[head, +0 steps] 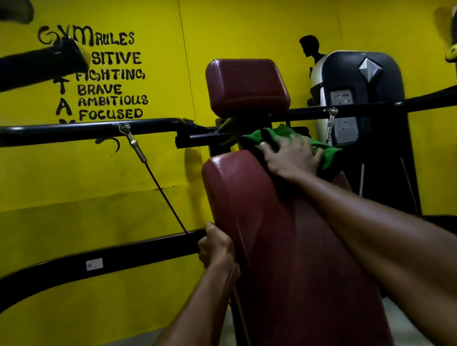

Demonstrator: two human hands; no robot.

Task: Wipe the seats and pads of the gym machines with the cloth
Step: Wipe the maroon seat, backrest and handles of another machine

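Note:
A long dark-red back pad (274, 239) of a gym machine stands upright in front of me, with a smaller dark-red head pad (246, 84) above it. My right hand (292, 158) presses a green cloth (326, 151) flat against the top right of the back pad, fingers spread over the cloth. My left hand (216, 247) grips the left edge of the back pad about halfway down, its fingers curled behind the pad.
Black machine arms (70, 129) run left and right at head-pad height, with a thin cable (166, 198) on the left. A black and white weight-stack housing (362, 97) stands behind on the right. A yellow wall with painted gym rules is close behind.

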